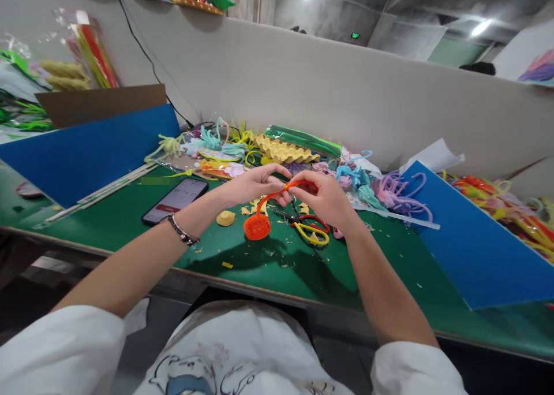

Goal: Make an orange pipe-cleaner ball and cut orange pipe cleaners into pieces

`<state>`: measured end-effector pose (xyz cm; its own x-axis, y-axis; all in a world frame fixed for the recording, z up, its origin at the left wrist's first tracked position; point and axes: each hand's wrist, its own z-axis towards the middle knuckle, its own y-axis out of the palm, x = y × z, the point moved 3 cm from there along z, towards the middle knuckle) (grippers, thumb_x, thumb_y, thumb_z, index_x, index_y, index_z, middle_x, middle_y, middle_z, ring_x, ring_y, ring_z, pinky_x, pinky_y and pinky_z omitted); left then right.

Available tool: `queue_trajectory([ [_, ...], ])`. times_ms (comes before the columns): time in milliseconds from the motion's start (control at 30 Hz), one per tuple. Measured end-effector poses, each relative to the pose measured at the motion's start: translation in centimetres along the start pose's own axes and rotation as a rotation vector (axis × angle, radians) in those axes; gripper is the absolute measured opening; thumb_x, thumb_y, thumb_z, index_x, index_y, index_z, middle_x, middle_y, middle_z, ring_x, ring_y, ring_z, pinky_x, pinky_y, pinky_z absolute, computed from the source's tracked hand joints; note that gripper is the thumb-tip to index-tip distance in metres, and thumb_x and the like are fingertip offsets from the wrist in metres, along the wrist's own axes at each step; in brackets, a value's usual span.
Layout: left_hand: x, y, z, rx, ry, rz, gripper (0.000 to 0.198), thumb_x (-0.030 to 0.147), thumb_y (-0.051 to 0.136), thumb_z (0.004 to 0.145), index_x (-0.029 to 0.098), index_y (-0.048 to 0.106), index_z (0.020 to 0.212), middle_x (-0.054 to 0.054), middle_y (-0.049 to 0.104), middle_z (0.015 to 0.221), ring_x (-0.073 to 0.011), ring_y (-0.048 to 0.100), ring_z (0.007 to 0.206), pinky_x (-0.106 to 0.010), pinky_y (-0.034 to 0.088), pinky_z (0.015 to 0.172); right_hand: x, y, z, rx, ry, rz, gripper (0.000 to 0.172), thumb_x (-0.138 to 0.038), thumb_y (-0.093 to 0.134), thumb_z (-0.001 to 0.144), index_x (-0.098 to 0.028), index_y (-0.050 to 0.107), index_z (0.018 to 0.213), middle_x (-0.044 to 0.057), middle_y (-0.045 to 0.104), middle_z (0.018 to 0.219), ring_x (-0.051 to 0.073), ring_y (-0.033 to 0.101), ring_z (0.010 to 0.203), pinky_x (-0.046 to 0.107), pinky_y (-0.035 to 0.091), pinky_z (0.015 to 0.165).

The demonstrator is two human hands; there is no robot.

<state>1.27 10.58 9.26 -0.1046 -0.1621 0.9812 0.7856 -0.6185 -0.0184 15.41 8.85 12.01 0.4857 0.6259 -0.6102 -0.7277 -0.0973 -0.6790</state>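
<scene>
Both hands meet above the green table (130, 222), pinching an orange pipe cleaner (277, 194). Its lower end is wound into a flat orange coil (257, 227) that hangs just over the table. My left hand (255, 185) grips the stem from the left, fingers closed, a beaded bracelet on that wrist. My right hand (326, 197) holds the upper end, fingers curled round it. Below the hands lie scissors with red and yellow handles (310, 228), a small yellow lump (225, 218) and yellow scraps.
A phone (175, 200) lies screen-up at the left, beside thin sticks (104, 190). Blue boards stand at the left (82, 152) and right (471, 250). Piled pipe cleaners and craft pieces (281, 149) line the back wall. Near table edge runs below my forearms.
</scene>
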Motion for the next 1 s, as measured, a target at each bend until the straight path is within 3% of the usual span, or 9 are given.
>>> queue_trajectory([
  [133,0.0,-0.4,-0.3,0.012,-0.028,0.106,0.023,0.029,0.057,0.075,0.014,0.05,0.091,-0.001,0.066,0.069,-0.0114,0.061,0.068,-0.025,0.045,0.069,-0.4,0.2,-0.2,0.043,-0.011,-0.012,0.008,-0.022,0.053,0.074,-0.016,0.056,0.071,-0.004,0.049,0.055,0.007,0.039,0.048,0.019,0.028,0.045],
  [267,-0.4,-1.2,-1.9,0.022,-0.074,0.365,0.032,0.037,0.057,0.072,0.015,0.056,0.096,-0.004,0.063,0.094,-0.0153,0.057,0.087,-0.024,0.043,0.075,-0.4,0.2,-0.5,0.1,0.015,0.007,0.007,-0.02,0.05,0.074,-0.016,0.053,0.068,-0.005,0.048,0.055,0.006,0.038,0.048,0.019,0.028,0.045],
  [400,-2.8,-1.4,-4.2,0.075,-0.185,0.632,0.052,0.04,0.063,0.064,0.017,0.051,0.108,-0.006,0.056,0.104,-0.0193,0.052,0.092,-0.024,0.043,0.071,-0.2,0.0,-0.6,0.155,0.051,-0.004,0.008,-0.017,0.05,0.072,-0.017,0.05,0.064,-0.005,0.046,0.054,0.006,0.037,0.047,0.019,0.028,0.045],
  [467,-4.1,-1.2,-4.9,0.097,-0.191,0.703,0.051,0.038,0.064,0.061,0.015,0.052,0.105,-0.009,0.055,0.102,-0.0212,0.052,0.091,-0.027,0.044,0.07,0.0,0.1,-0.4,0.156,0.071,-0.008,0.008,-0.017,0.05,0.072,-0.017,0.049,0.064,-0.006,0.045,0.053,0.006,0.036,0.047,0.019,0.027,0.045],
  [600,-5.6,-1.0,-4.8,0.146,-0.129,0.656,0.032,0.03,0.051,0.072,0.015,0.051,0.1,-0.01,0.052,0.104,-0.0198,0.053,0.09,-0.033,0.045,0.075,0.4,0.0,0.0,0.115,0.108,-0.013,0.008,-0.016,0.05,0.071,-0.017,0.049,0.063,-0.006,0.043,0.053,0.006,0.036,0.047,0.019,0.027,0.045],
  [733,-5.6,-1.5,-4.0,0.121,-0.117,0.62,0.025,0.029,0.045,0.075,0.015,0.051,0.095,-0.009,0.057,0.099,-0.0207,0.054,0.093,-0.034,0.044,0.08,1.1,-0.4,0.5,0.071,0.155,-0.004,0.009,-0.018,0.051,0.071,-0.017,0.048,0.063,-0.006,0.042,0.052,0.006,0.036,0.047,0.019,0.027,0.045],
  [900,-4.6,-1.6,-2.3,0.092,-0.09,0.568,0.029,0.021,0.044,0.073,0.016,0.051,0.1,-0.008,0.058,0.103,-0.0195,0.053,0.096,-0.032,0.044,0.08,1.6,-0.7,0.9,0.096,0.162,0.005,0.01,-0.018,0.051,0.071,-0.017,0.047,0.061,-0.005,0.045,0.055,0.007,0.041,0.051,0.019,0.031,0.048],
  [1000,-3.0,-1.3,-0.7,0.151,-0.015,0.457,0.03,0.024,0.037,0.078,0.014,0.051,0.103,-0.008,0.059,0.103,-0.0179,0.053,0.098,-0.031,0.042,0.084,1.6,-0.6,0.9,0.073,0.154,0.047,0.01,-0.018,0.05,0.072,-0.017,0.047,0.062,-0.005,0.045,0.055,0.007,0.041,0.05,0.019,0.031,0.047],
])
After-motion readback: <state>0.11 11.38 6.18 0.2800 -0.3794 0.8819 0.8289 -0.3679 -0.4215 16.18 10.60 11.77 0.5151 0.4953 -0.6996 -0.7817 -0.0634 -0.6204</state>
